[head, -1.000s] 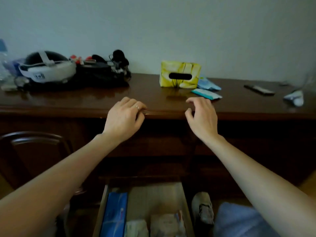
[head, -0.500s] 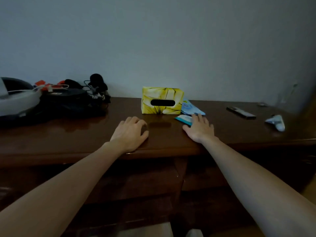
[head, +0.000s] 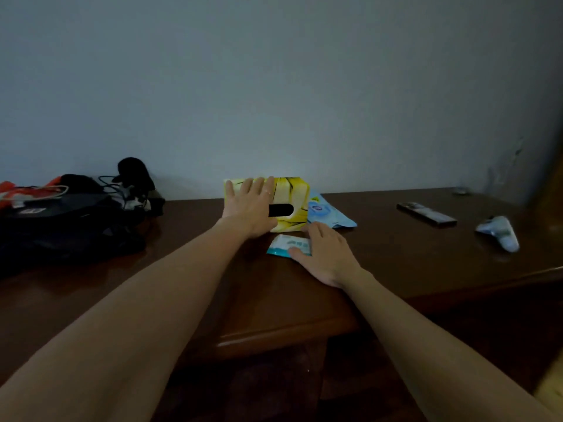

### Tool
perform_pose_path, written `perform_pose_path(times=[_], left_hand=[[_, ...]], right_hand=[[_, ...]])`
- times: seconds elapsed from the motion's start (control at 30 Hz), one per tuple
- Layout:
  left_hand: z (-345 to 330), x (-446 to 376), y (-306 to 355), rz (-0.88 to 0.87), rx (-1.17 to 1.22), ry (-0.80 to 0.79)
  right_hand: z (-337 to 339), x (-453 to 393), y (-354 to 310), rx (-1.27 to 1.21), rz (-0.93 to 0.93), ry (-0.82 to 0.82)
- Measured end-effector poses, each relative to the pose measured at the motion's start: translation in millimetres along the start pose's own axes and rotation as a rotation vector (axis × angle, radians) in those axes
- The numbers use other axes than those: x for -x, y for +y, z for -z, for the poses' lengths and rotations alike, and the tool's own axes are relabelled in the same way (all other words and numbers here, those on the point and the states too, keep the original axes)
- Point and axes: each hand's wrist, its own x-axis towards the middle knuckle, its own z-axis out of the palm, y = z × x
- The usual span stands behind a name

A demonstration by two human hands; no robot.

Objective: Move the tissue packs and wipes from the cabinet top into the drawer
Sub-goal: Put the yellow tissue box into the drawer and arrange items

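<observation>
Left hand: fingers straight & spread, flat against front of yellow tissue box, covering its left half; not curled round it.
Right hand: palm down, fingers together & fairly straight, lying on right part of small teal pack; thumb along pack's near edge. Presses/rests, no clear pinch.
Yellow tissue box: upright on cabinet top, near back wall; dark oval slot faces camera.
Small teal pack: flat on cabinet top, just in front of box, a bit to its right; left end shows, rest under hand.
Blue wipes pack: flat, touching or just beside box's right side, behind right hand; can't tell if it touches.
Drawer: not in view.
Left side of top: black bag w/ cables, red-orange bits & a black round-topped item at the back.
Right side of top: dark flat slab, maybe remote or phone, can't tell; farther right a crumpled pale wrapper, blurry.
Front edge of cabinet: runs under both forearms, dark wood below.
</observation>
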Motion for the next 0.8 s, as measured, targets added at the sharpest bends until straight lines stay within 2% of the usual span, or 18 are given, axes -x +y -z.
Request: perform_pose_path(times=[0.07, 0.23, 0.33, 0.5, 0.6, 0.73, 0.8], left_hand=[[-6, -7, -8, 0.027, -0.056, -0.003], [-10, 6, -42, 0.146, -0.191, 0.126], [-4, 27, -72, 0.239, -0.308, 0.105], [13, 49, -103, 0.233, -0.402, 0.051], [23, 42, -110, 0.249, -0.348, 0.027], [18, 19, -125, 0.272, -0.134, 0.0], [6, 14, -131, 0.268, -0.08, 0.05]], right_hand=[[-4, -6, 3, -0.027, -0.012, -0.039], [-5, -19, 3, -0.016, -0.052, -0.108], [-3, -20, 1, 0.017, -0.068, -0.117], [3, -19, -8, 0.088, -0.079, -0.14], [4, -30, -18, 0.137, -0.092, -0.164], [-4, -64, -40, 0.115, -0.078, -0.178], [-9, -87, -48, 0.095, -0.085, -0.179]])
